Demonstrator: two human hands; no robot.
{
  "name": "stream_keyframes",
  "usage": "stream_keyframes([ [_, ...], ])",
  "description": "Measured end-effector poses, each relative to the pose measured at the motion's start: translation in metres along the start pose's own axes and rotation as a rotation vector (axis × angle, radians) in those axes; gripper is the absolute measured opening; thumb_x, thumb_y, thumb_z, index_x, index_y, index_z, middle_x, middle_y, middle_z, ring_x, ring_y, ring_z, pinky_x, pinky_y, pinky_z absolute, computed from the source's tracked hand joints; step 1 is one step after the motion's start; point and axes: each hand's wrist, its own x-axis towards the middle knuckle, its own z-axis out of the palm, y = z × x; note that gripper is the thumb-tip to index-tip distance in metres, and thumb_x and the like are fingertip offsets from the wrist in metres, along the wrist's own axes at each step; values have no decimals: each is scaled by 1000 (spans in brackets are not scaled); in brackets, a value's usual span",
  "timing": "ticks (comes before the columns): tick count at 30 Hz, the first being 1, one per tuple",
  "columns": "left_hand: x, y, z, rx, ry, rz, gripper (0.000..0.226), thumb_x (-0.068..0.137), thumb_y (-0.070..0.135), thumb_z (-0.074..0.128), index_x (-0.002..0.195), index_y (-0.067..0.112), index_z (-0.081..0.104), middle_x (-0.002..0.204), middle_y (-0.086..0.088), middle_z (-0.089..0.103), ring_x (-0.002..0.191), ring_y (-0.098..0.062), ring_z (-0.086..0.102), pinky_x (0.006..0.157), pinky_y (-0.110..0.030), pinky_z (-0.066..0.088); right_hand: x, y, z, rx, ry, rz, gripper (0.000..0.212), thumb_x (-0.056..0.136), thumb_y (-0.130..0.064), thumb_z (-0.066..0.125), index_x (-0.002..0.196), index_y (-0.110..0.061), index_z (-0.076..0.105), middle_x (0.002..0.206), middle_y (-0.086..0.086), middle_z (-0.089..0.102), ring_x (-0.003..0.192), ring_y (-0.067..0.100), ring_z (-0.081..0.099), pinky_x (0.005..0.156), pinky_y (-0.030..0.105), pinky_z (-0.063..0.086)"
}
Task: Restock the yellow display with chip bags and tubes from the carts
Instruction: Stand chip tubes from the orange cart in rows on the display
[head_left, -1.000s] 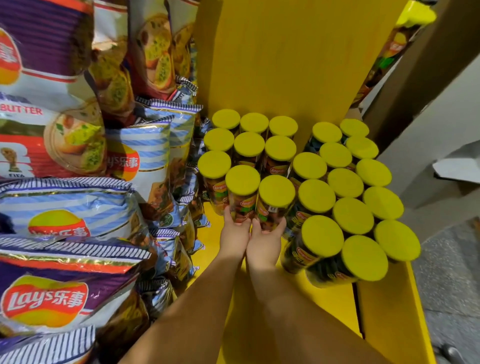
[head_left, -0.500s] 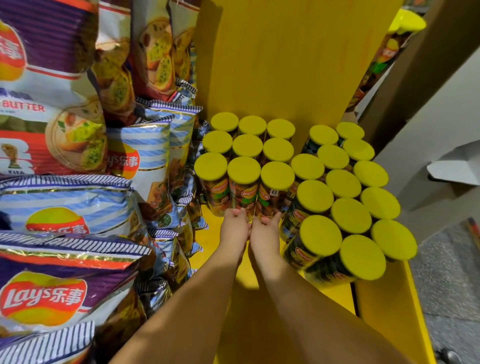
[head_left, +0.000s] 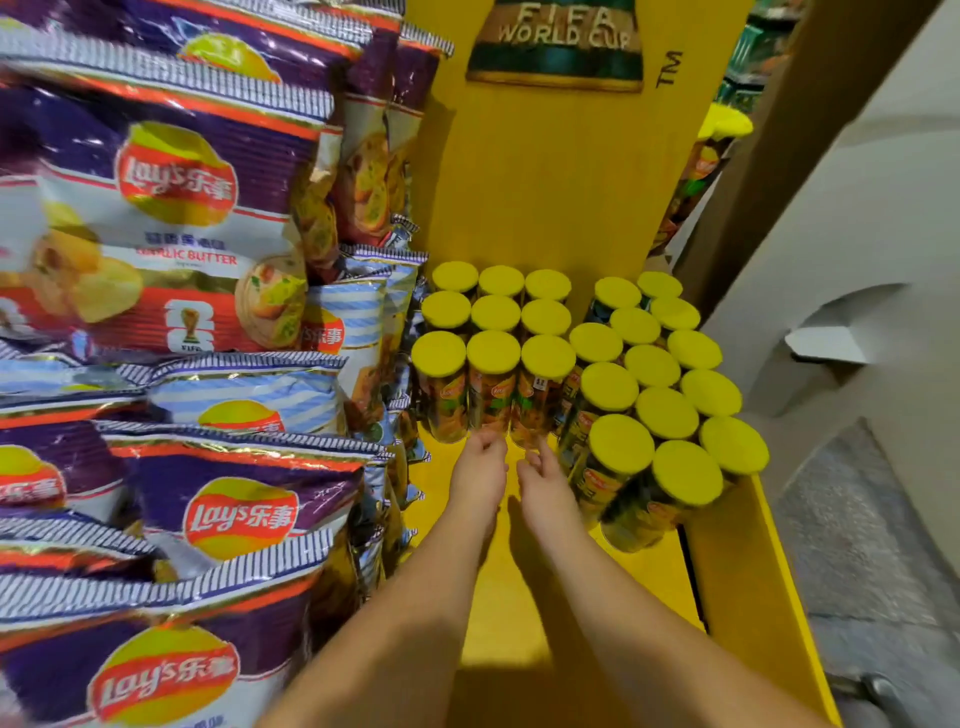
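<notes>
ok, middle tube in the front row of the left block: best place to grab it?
Take the middle front tube by its lower body, from the front. Neighbours flank both sides and a row stands behind, but bare yellow shelf lies in front. Alternatively, fingers could pinch its lid from above.

Both forearms are bare right up to the frame's edge, with no sleeve showing. The left hand (head_left: 478, 470) and right hand (head_left: 545, 480) wear no gloves, rings or watch.

Yellow display shelf (head_left: 519, 597) carries upright yellow-lidded tubes (head_left: 493, 384).
</notes>
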Motion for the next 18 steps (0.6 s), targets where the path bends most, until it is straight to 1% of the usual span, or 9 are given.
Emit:
stream_keyframes([
  [1, -18, 3, -5, 23, -3, 11, 25, 96, 22, 46, 117, 18, 58, 97, -2, 62, 92, -27, 61, 75, -39, 48, -19, -3, -5, 0, 22, -2, 49, 102, -25, 43, 150, -22, 33, 148, 3, 44, 130, 25, 48, 106, 40, 41],
  [3, -52, 8, -13, 59, -18, 26, 22, 96, 25, 46, 112, 17, 59, 97, -5, 63, 93, -28, 61, 72, -37, 46, -56, -7, -17, -26, 71, -7, 40, 101, -27, 45, 140, -19, 47, 138, 4, 54, 122, 24, 54, 98, 36, 43],
  [5, -90, 14, -19, 80, -63, 51, 21, 96, 26, 46, 109, 16, 59, 97, -3, 62, 90, -26, 61, 69, -33, 43, -96, -10, -33, 4, 98, -17, 29, 99, -28, 47, 126, -21, 55, 122, 2, 64, 105, 20, 61, 80, 33, 47],
  [6, -108, 18, -21, 101, -96, 65, 20, 96, 25, 47, 109, 16, 59, 97, -2, 63, 87, -25, 60, 67, -31, 41, -115, -10, -41, 30, 107, -19, 26, 98, -27, 47, 121, -22, 57, 111, 0, 67, 96, 19, 63, 70, 31, 46],
  [7, -128, 20, -23, 128, -133, 86, 19, 97, 24, 47, 107, 16, 59, 97, -1, 63, 84, -23, 59, 66, -30, 40, -139, -11, -50, 45, 121, -20, 24, 97, -26, 48, 118, -22, 58, 103, -1, 68, 91, 21, 64, 65, 30, 44],
  [10, -184, 27, -20, 214, -254, 161, 14, 96, 20, 47, 100, 14, 59, 94, -2, 63, 77, -22, 59, 69, -31, 39, -199, -10, -82, 84, 160, -56, 19, 98, -21, 47, 113, -18, 60, 95, -1, 68, 86, 19, 64, 65, 31, 41],
  [14, -258, 25, 2, 316, -422, 227, 17, 94, 23, 49, 97, 12, 62, 88, 1, 65, 71, -20, 59, 71, -33, 41, -274, 5, -138, 38, 204, -73, 16, 96, -14, 48, 102, -23, 61, 95, 1, 68, 74, 10, 61, 61, 27, 41],
  [16, -288, 23, 20, 382, -505, 268, 18, 95, 24, 49, 92, 12, 63, 86, 1, 66, 72, -20, 61, 69, -32, 42, -303, 20, -168, 54, 228, -57, 17, 97, -13, 47, 107, -19, 61, 93, 0, 68, 73, 10, 60, 61, 24, 42],
  [18, -310, 19, 37, 418, -565, 310, 18, 95, 25, 50, 85, 16, 61, 86, -1, 67, 71, -19, 61, 67, -32, 41, -323, 37, -192, 81, 245, -25, 16, 98, -14, 48, 107, -16, 61, 87, -2, 66, 69, 10, 58, 57, 19, 41],
])
